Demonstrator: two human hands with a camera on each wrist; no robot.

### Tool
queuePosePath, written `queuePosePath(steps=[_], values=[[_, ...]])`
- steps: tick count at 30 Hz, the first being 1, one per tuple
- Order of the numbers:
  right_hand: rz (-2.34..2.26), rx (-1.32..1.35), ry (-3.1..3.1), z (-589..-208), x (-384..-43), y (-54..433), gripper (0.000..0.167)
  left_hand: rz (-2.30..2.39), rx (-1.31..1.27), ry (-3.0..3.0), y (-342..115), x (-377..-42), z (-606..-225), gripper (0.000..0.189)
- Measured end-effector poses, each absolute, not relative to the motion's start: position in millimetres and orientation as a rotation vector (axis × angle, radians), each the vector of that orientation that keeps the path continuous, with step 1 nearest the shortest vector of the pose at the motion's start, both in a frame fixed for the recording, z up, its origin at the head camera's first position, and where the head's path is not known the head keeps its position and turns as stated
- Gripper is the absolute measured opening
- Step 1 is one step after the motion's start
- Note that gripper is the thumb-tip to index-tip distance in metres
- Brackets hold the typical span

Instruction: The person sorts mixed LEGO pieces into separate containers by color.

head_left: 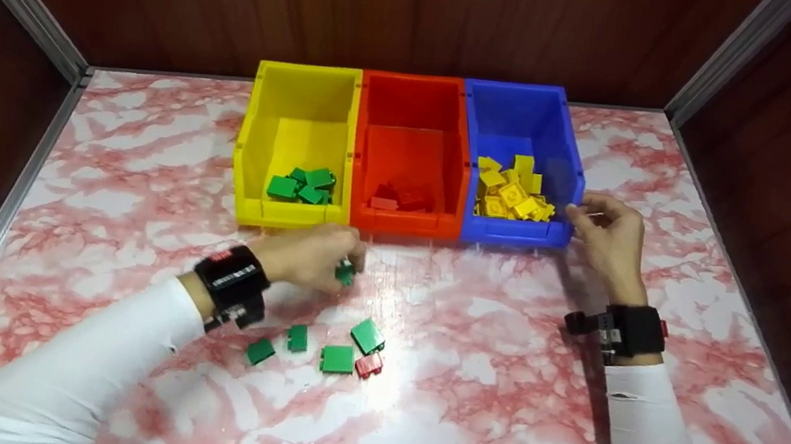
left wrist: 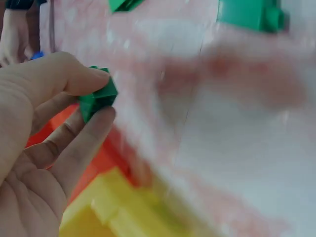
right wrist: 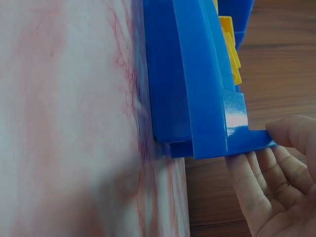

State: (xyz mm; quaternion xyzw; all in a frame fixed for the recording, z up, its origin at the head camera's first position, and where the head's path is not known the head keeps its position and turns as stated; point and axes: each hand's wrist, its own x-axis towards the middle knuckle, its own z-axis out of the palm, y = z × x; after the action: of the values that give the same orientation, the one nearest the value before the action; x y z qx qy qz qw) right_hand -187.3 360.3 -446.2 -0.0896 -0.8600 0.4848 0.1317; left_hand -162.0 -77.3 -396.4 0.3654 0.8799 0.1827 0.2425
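My left hand (head_left: pixel 312 255) pinches a green toy brick (left wrist: pixel 98 96) between thumb and fingertips, close in front of the yellow bin (head_left: pixel 291 215). At the right, my right hand (head_left: pixel 611 237) grips the side edge of the blue bin (right wrist: pixel 207 89), thumb on the rim and fingers against the outer wall. Green bricks (head_left: pixel 308 185) lie in the yellow bin, red bricks (head_left: pixel 410 197) in the red bin (head_left: pixel 406 223), and yellow bricks (head_left: pixel 516 191) in the blue bin.
Several loose green bricks (head_left: pixel 337 359) lie on the marbled table (head_left: pixel 492 415) below my left hand, with one red brick (head_left: pixel 369 365) among them. The three bins stand side by side before a dark wooden back wall (head_left: pixel 391 10). Metal-edged wooden panels flank the table.
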Motion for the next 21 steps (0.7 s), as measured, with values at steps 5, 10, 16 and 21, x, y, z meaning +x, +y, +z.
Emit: queuePosePath(steps=[5,10,16,21], values=[[1.418,-0.248,-2.487,-447,-187,360,0.028,0.510,0.938,2.459,-95,-176,-371,0.034],[1.421,-0.265,-2.485,-446,-188,361,0.027,0.542,0.836,2.551,-113,-193,-354,0.033],[1.427,-0.241,-2.484,-446,-187,361,0.028,0.542,0.766,2.638,-131,-217,-350,0.029],[1.432,-0.250,-2.478,-445,-185,361,0.029,0.506,0.679,2.693,-140,-236,-352,0.029]])
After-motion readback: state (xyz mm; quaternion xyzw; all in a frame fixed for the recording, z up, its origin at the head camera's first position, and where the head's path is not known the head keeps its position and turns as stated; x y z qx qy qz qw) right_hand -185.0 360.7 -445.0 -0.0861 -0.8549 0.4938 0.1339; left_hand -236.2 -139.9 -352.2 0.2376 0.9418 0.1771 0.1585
